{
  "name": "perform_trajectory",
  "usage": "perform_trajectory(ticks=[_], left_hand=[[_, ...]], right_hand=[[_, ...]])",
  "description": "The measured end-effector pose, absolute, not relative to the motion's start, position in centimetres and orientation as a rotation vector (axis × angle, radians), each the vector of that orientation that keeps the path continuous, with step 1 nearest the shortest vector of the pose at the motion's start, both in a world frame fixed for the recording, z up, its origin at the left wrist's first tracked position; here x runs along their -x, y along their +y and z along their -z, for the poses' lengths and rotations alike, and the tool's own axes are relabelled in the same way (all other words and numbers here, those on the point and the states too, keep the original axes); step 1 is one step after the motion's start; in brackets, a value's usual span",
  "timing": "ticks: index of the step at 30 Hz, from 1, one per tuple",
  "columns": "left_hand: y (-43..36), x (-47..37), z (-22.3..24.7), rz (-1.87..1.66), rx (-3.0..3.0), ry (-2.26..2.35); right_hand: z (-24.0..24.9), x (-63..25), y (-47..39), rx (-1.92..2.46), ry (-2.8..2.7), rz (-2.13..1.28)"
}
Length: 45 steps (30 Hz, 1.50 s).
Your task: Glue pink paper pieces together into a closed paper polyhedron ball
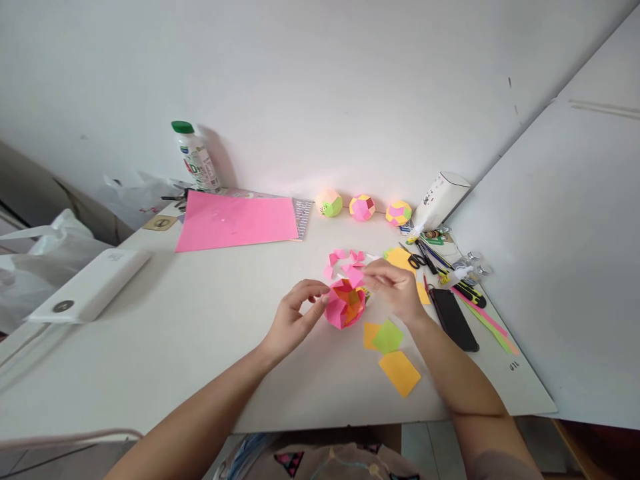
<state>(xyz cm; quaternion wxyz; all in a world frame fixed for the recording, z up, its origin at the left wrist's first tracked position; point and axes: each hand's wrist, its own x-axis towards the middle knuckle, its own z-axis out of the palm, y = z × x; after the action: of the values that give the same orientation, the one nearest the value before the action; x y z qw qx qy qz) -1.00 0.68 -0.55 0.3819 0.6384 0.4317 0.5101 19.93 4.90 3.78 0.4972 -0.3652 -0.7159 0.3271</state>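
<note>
A half-open folded paper ball, pink outside and orange inside, sits on the white table. My left hand grips its left rim between thumb and fingers. Just above the ball's opening, my right hand pinches a small folded pink paper piece. Behind it lie several loose folded pink pieces. Part of the ball's right side is hidden near my right hand.
Orange sheets, a green sheet, a black phone and scissors lie to the right. Finished paper balls line the wall. A pink sheet, a bottle and a white device are at left.
</note>
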Motion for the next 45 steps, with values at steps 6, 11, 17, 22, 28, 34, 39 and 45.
perform_trajectory(ticks=[6, 11, 17, 22, 28, 34, 39, 45], left_hand=[[-0.1, 0.4, 1.0, -1.304, -1.534, 0.901], [0.3, 0.7, 1.3, -1.387, -1.407, 0.966], [0.3, 0.7, 0.8, -1.399, -1.367, 0.931], [0.1, 0.5, 0.6, -1.331, -1.296, 0.869], [0.0, 0.5, 0.5, -1.325, -1.261, 0.785], [0.0, 0.5, 0.8, -1.28, -1.218, 0.723], [-0.1, 0.4, 0.5, -1.252, -1.216, 0.728], [-0.2, 0.4, -0.2, -1.22, -1.239, 0.699]], right_hand=[[-3.6, -17.1, 2.3, 0.696, -1.956, -0.662], [-3.4, -18.3, 3.6, 0.791, -2.079, -0.509], [-3.7, -21.9, 5.8, 1.609, -2.381, -0.319], [-2.7, -22.5, 6.6, 1.8, -2.537, -0.526], [-2.0, -22.0, 6.8, 1.842, -2.65, -0.544], [-2.7, -22.0, 7.3, 1.861, -2.633, -0.448], [-4.4, -23.2, 7.3, 1.828, -2.28, -0.417], [-6.9, -23.9, 5.5, 1.345, -1.846, -0.856]])
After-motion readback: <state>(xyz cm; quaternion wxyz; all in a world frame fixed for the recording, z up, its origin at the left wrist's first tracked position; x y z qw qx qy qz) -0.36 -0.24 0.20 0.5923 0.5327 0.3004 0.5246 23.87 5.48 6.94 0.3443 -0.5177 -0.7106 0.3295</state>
